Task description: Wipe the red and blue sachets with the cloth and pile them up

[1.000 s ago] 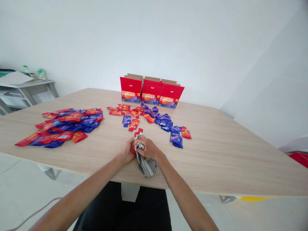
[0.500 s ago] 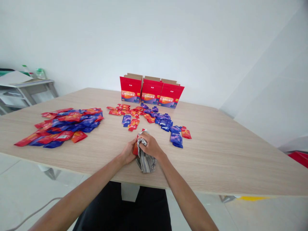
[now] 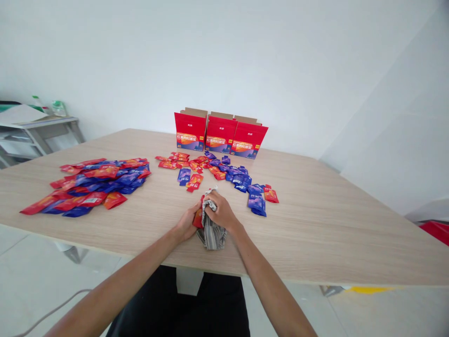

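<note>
My left hand (image 3: 186, 223) grips a small red sachet (image 3: 198, 218) near the front of the wooden table (image 3: 315, 224). My right hand (image 3: 219, 210) is closed on a grey striped cloth (image 3: 211, 232) and presses it against the top of the sachet. The sachet is mostly hidden by the cloth and my fingers. Just beyond my hands lie several loose red and blue sachets (image 3: 224, 174).
A large heap of red and blue sachets (image 3: 89, 184) covers the table's left side. Three open red cartons (image 3: 220, 135) stand in a row at the back. A grey shelf unit (image 3: 38, 133) is at the far left, by the wall.
My right hand has slid the cloth up along the sachet, away from me. The sachet's top, bare a second ago, is now covered. The left hand has barely moved.
</note>
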Motion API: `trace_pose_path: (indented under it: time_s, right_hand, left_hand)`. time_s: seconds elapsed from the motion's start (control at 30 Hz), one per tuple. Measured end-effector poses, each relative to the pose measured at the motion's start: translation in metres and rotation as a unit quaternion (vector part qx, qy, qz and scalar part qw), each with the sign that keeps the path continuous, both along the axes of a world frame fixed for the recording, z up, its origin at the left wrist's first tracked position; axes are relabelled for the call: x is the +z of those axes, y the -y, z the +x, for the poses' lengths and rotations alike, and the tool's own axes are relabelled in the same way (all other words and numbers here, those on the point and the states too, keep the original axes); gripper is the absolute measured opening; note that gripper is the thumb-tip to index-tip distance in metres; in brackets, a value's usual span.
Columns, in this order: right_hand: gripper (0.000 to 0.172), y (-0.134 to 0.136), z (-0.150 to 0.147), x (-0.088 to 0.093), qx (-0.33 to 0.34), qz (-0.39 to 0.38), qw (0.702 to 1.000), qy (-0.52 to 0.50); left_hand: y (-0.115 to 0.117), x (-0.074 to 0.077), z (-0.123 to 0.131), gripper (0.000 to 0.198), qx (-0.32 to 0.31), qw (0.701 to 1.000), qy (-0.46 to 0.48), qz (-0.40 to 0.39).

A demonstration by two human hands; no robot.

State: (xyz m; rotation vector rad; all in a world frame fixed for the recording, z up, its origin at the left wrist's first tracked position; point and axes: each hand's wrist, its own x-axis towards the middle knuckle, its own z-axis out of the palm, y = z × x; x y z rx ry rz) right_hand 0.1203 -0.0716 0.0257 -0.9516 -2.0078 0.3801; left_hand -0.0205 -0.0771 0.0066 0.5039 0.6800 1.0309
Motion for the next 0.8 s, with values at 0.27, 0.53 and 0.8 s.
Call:
trace_pose_path:
  time_s: [0.27,0.53,0.8]
  right_hand:
    - [0.018,0.004,-0.006,-0.002,0.129,-0.032,0.988,0.080]
    - [0.013,-0.001,0.000,0.000,-0.064,0.022,0.997,-0.039]
    - [0.013,0.004,-0.011,-0.006,0.160,-0.032,0.981,0.107]
  left_hand:
    - [-0.009,0.002,-0.007,0.029,0.056,0.998,-0.013,-0.005]
    - [0.000,0.001,0.000,0.026,-0.006,1.000,0.005,0.019]
    - [-0.028,0.000,-0.018,0.024,0.074,0.996,-0.038,0.017]
